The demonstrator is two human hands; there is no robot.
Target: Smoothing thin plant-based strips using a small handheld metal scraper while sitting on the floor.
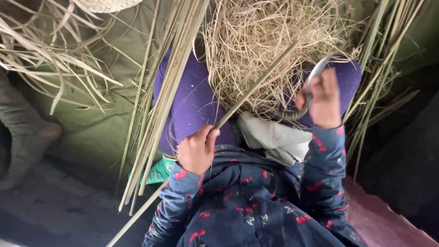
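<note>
Shavings (256,50) make the biggest mass, a tangled pale heap filling the lap at twelve o'clock, which suggests a good deal of scraping is already done. Stalks (169,87) come next: a long bundle slants from twelve down to seven o'clock across the green sheet (91,132), and more lie at two o'clock, apparently still whole, so much seems left. One stalk (256,87) runs from the left hand (196,151) up toward one o'clock over the heap; that hand's fingers are pressed together around its lower end, near centre. At three o'clock the right hand (324,100) has its fingers closed on the handle of a curved blade (311,77), which arcs above the stalk's far end; whether they touch I cannot tell. A white cloth (274,137) lies between the hands.
</note>
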